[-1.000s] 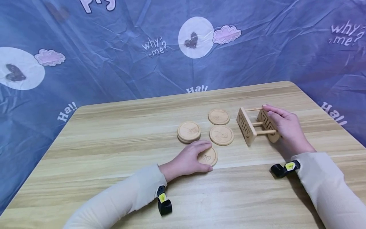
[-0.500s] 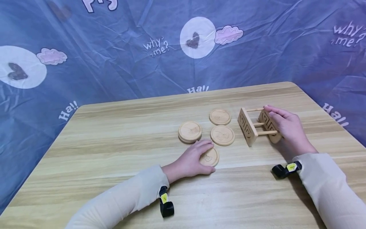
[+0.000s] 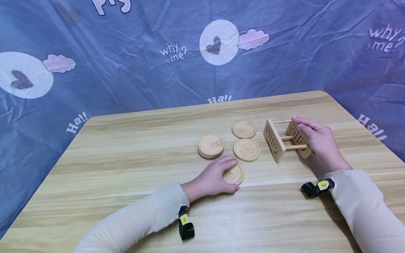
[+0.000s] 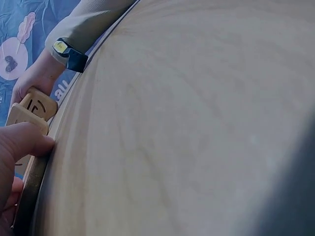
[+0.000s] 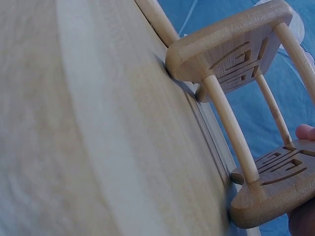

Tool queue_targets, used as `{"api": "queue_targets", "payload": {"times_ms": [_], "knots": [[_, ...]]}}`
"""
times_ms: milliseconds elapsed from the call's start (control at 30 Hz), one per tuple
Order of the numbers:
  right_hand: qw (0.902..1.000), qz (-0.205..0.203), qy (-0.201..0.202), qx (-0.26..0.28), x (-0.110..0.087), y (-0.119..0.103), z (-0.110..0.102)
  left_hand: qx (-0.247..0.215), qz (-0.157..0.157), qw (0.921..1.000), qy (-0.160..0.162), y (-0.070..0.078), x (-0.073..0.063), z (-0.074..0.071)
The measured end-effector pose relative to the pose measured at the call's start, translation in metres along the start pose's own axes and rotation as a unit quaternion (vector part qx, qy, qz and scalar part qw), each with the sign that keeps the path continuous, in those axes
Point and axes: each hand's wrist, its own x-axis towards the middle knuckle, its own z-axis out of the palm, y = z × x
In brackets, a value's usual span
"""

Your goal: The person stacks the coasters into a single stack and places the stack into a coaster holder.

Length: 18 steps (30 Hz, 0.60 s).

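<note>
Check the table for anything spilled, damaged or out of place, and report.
Nothing plainly odd stands out on the table: no spill or break shows, the coasters beyond the left hand lie flat, and the rack held by the right hand looks whole. Only the backdrop is creased.

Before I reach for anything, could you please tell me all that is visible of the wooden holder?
The holder looks like pale, smooth wood. Two facing panels with rounded corners carry cut-out angular patterns; round rods, at least three, join them. It seems to stand on the table, to the right of the discs, and no disc shows between its panels. The right hand grips the right-hand panel, a fingertip showing on its inner side.
</note>
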Motion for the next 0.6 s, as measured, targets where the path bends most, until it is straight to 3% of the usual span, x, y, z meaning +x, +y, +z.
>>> {"api": "queue_targets", "payload": {"times_ms": [600], "knots": [[1.0,0.0,0.002,-0.009,0.0011,0.0005,-0.0007,-0.014,-0.011,0.9995,0.026,0.006,0.0023,0.0037]]}}
